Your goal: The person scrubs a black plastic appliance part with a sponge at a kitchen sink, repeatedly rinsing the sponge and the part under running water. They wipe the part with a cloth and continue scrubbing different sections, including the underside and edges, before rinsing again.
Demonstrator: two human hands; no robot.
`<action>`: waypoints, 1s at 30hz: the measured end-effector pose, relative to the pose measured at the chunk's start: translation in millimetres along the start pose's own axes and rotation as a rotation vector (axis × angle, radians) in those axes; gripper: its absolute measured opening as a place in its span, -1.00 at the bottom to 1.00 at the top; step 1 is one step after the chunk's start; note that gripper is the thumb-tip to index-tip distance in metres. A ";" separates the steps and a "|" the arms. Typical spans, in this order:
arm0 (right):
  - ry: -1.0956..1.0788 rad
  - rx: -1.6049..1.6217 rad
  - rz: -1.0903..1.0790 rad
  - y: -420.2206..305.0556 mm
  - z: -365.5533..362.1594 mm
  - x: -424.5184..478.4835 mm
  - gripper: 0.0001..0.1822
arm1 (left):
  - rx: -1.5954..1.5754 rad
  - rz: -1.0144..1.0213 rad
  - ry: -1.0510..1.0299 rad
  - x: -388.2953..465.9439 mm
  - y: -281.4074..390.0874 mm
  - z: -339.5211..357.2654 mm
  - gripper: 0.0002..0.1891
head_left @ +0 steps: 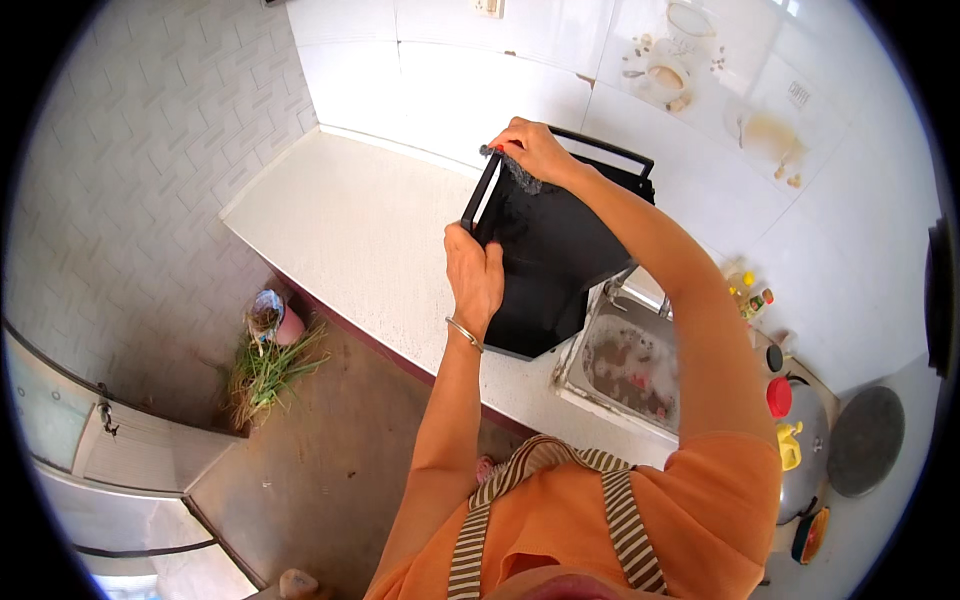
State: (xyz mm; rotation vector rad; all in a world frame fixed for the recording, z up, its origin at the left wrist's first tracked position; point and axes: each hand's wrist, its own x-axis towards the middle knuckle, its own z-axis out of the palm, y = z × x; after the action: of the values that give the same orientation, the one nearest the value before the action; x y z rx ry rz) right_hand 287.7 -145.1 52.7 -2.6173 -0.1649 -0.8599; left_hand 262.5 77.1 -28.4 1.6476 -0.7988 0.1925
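Note:
A black tray-like panel with angled corners and raised side rails is tilted over the counter, beside the sink. Its near side lies by the sink's left rim. My left hand grips its left edge just below the black side rail, thumb on the inner face. Up at the far left corner, my right hand holds a grey steel-wool scrubber against the panel. Part of the scrubber pokes out past the corner. My right forearm hides some of the panel's right side.
The sink holds sudsy water. Bottles, a red lid and a large metal lid crowd the right. White counter runs left to the wall. A pink bin and green stalks are on the floor.

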 end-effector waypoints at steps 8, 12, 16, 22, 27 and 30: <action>0.089 0.045 0.079 -4.2 4.0 -6.4 -0.86 | 0.007 -0.032 -0.042 -2.7 -3.6 3.6 -0.65; -0.095 0.216 -0.086 -101.8 13.0 -40.1 -0.86 | 0.012 -0.068 -0.038 -0.3 -1.2 -8.3 -0.65; -0.066 0.038 -0.162 -68.5 10.8 -22.0 -0.85 | 0.036 -0.004 -0.046 0.6 -12.2 -7.8 -0.67; 0.090 -0.014 0.165 33.7 -9.1 10.4 -0.84 | -0.015 -0.006 -0.034 -0.6 4.5 7.9 -0.72; -0.026 0.131 -0.006 -50.8 8.1 -18.6 -0.85 | 0.046 0.011 -0.006 -2.4 -7.7 1.9 -0.69; -0.133 0.264 -0.079 -97.0 12.1 -40.8 -0.82 | 0.033 -0.001 -0.017 -1.5 -9.9 0.9 -0.67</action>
State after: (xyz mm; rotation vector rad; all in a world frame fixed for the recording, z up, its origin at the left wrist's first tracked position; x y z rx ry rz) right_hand 239.6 -50.8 50.4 -2.4320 -0.3924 -0.6402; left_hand 267.0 77.2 -37.3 1.6831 -0.8116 0.1920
